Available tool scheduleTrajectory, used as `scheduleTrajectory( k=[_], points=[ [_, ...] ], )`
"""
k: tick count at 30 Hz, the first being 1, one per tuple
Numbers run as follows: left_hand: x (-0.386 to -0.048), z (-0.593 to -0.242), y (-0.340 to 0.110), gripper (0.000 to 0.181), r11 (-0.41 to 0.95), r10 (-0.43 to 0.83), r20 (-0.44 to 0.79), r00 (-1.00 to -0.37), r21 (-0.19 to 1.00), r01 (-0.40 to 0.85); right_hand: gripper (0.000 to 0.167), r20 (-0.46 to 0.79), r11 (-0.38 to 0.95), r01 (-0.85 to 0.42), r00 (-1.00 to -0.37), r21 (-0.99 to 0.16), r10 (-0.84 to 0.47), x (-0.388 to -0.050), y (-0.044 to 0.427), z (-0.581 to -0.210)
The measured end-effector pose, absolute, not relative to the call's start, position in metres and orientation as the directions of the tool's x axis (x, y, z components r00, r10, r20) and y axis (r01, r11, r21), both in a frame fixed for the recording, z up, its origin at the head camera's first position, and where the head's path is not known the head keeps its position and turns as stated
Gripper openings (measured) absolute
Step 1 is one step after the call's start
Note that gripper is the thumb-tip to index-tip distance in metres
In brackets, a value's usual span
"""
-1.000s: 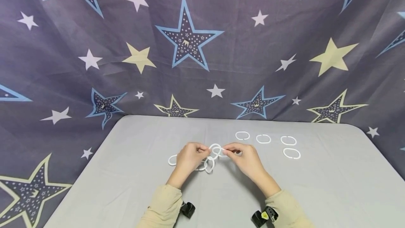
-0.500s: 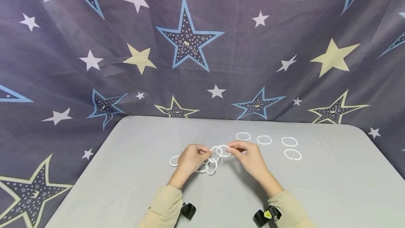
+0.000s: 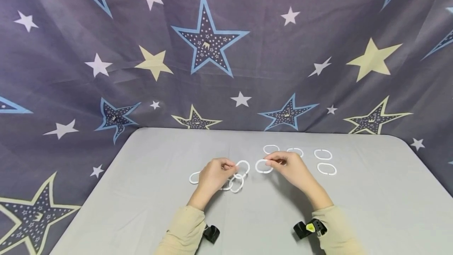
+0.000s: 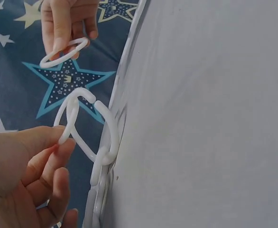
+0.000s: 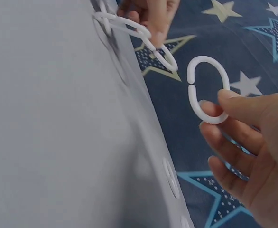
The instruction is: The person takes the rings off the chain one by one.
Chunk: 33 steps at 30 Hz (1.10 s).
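Note:
My left hand [image 3: 216, 174] pinches the end link [image 3: 245, 164] of a chain of white plastic oval links between thumb and forefinger. Below it hang further chain links [image 4: 111, 135], joined one through another and trailing down to the table, partly behind the hand. Off to the right, my right hand [image 3: 290, 168] pinches one separate white C-link [image 5: 209, 90] by its side. A narrow gap shows in that link's ring, on the side facing the chain. Between the separate link and the chain's end link there is a space; they do not touch.
Loose white oval links [image 3: 326, 169] lie on the grey table [image 3: 354, 207], toward the back right. One of them is partly hidden behind the right hand. A star-patterned cloth [image 3: 262, 70] hangs beyond the table's back edge.
My right hand has moved right, carrying its link away from the chain. Earlier that link overlapped the chain's end link; now they stand apart. The left hand has stayed nearly in place.

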<state>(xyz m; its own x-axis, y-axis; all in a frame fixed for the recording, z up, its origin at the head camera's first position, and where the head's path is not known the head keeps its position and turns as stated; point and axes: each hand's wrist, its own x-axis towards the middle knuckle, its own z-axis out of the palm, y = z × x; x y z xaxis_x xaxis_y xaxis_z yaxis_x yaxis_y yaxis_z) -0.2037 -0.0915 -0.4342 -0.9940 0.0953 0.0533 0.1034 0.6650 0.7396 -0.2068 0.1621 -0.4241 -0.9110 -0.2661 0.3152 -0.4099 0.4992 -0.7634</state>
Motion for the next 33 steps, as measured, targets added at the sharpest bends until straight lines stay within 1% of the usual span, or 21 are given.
scheduleTrajectory(
  k=[4,10,21,28,33],
  points=[
    [-0.204,-0.434,-0.092,0.011,0.669,0.094,0.059,-0.994,0.736,0.107,0.010,0.306,0.527,-0.401,-0.916,-0.750,-0.261,-0.210,0.172,-0.425],
    [-0.203,-0.432,-0.092,0.010,0.671,0.089,0.069,-0.994,0.733,0.111,0.013,0.281,0.594,-0.351,-0.936,-0.723,-0.212,-0.211,0.187,-0.423],
    [-0.203,-0.431,-0.093,0.009,0.685,0.075,0.085,-0.994,0.719,0.113,0.015,0.267,0.649,-0.289,-0.954,-0.704,-0.135,-0.213,0.208,-0.419],
    [-0.203,-0.434,-0.094,0.010,0.707,0.059,0.104,-0.993,0.697,0.115,0.009,0.249,0.691,-0.255,-0.962,-0.676,-0.111,-0.217,0.222,-0.425],
    [-0.204,-0.436,-0.094,0.012,0.715,0.053,0.102,-0.993,0.691,0.109,0.007,0.235,0.705,-0.227,-0.968,-0.672,-0.087,-0.217,0.230,-0.428]
  ],
)
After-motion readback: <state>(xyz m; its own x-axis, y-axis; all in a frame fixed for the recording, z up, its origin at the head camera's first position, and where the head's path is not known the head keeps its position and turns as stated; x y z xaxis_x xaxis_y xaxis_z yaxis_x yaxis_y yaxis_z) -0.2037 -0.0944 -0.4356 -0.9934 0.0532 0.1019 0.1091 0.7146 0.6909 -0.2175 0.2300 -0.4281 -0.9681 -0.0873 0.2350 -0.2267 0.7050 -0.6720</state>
